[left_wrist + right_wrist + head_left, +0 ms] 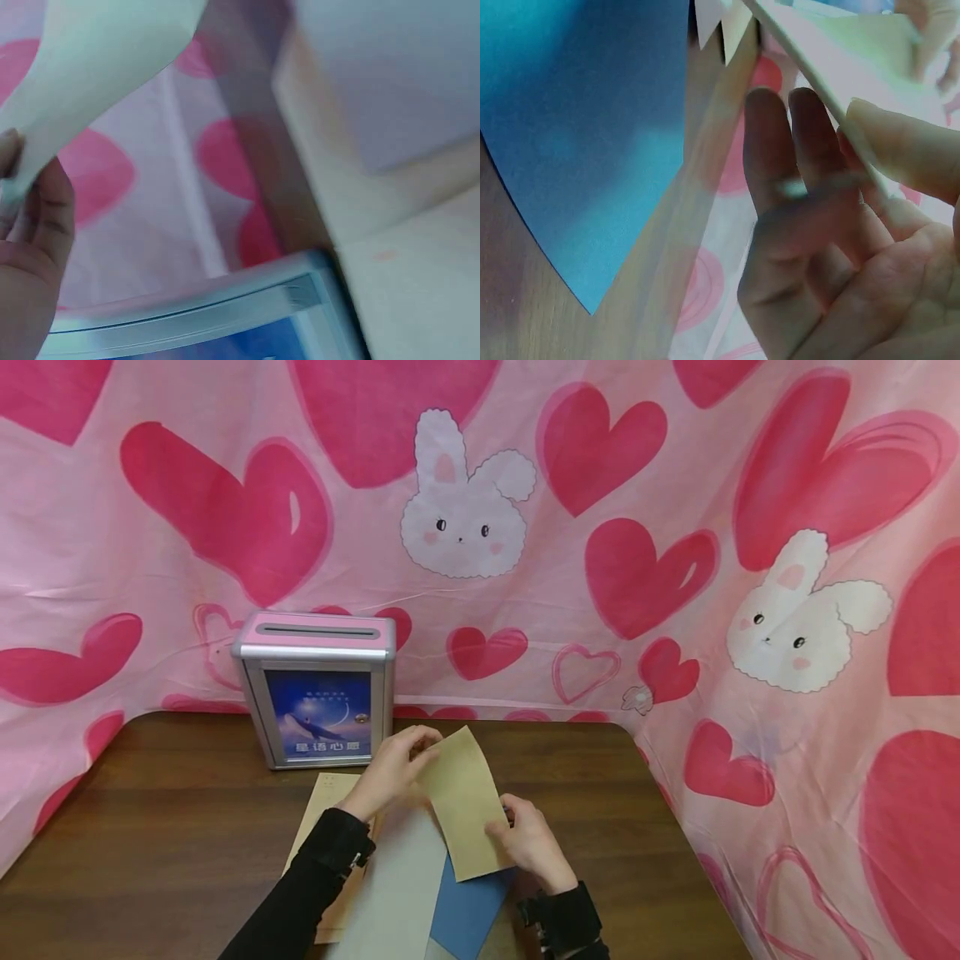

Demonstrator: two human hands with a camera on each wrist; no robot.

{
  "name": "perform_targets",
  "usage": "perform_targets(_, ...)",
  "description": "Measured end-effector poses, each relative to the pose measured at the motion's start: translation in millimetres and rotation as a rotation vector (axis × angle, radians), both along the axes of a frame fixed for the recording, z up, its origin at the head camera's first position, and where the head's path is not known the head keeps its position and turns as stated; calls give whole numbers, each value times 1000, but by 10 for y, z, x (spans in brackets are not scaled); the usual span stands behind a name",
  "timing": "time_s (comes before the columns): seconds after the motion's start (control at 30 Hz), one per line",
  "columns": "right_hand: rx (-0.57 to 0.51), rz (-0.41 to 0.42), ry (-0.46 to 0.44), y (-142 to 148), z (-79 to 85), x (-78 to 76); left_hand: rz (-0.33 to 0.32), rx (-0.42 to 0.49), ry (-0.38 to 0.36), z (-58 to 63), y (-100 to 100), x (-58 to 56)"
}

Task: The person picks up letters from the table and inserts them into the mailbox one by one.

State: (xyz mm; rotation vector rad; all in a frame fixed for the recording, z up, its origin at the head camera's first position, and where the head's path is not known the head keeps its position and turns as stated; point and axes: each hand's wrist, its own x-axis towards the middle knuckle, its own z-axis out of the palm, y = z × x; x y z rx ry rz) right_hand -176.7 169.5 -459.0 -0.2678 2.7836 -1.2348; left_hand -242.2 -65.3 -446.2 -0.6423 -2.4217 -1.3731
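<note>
both hands pinch the tan envelope by opposite ends, left hand far end, right hand near end, keeping it taut just in front of the slotted box. more sheets lie on the worktop under it, within easy reach.

- Looks like a makeshift recording corner in a home or small room, not a shop or office.
- Walled off at 9, 12 and 3 o'clock by a pink cloth backdrop printed with red hearts and white bunnies, draped down behind the furniture.
- Furnished with a dark wood-grain tabletop with rounded corners, pushed against the cloth.
- Set at 11 o'clock with a small metal slotted letter box, pink on top, blue picture on its front.
- Spread at 6 o'clock with loose paper sheets and envelopes.
</note>
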Motion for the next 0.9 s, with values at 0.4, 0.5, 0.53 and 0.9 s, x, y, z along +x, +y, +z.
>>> perform_targets(0.4,-213,20,25,-15,104,-118,-159,161,-32,671,-93,547)
perform_targets(0.5,-279,10,117,-73,152,-170,-214,145,40,746,-125,649)
perform_targets(0.53,-304,10,152,-89,171,-189,-238,139,72,743,-144,664)
perform_targets(0.9,-534,68,412,-211,529,-396,-426,90,369,824,-274,873)
